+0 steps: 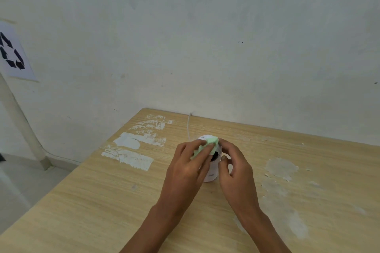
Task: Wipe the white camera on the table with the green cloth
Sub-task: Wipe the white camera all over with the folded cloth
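Observation:
A small white camera [211, 175] with a dark lens stands upright on the wooden table [102, 201], between my two hands. A pale green cloth [209, 142] is draped over its rounded top and left side. My left hand [189, 166] presses the cloth against the camera's head, fingers wrapped over the fabric. My right hand [234, 166] cups the camera's right side, thumb and fingers touching its body and the cloth's edge. Most of the camera is hidden by my hands.
A thin white cable [188, 125] runs from behind the camera to the table's back edge by the wall. White paint patches [131, 150] mark the tabletop at left, faded ones at right. The table's left edge drops to the floor; a white pipe [22, 129] leans there.

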